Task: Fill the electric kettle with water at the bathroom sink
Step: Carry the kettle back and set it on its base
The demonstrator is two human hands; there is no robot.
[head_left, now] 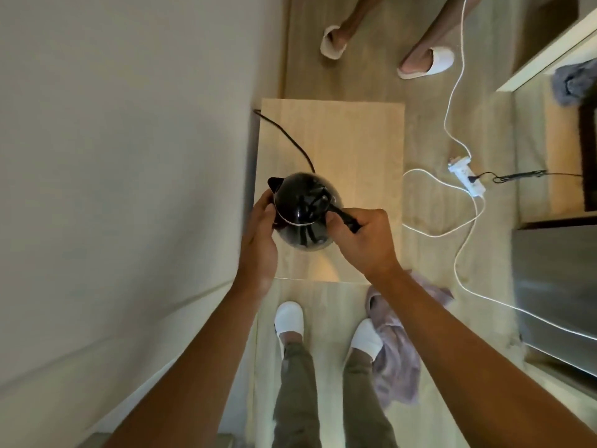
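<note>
Clasping the handle, the right hand (361, 236) holds the black kettle (303, 210) above the wooden table (355, 140) while the left hand (261, 231) cups its far side (likely steadying it for carrying).

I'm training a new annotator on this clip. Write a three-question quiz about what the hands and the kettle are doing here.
1. True or false: the kettle is held by both hands over the wooden table.
2. Which hand grips the handle? A. left hand B. right hand C. neither
3. Fill in: the white power strip lies on the ____.

Key: 1 true. 2 B; the right hand closes on the handle, while the left hand steadies the body. 3 floor.
</note>
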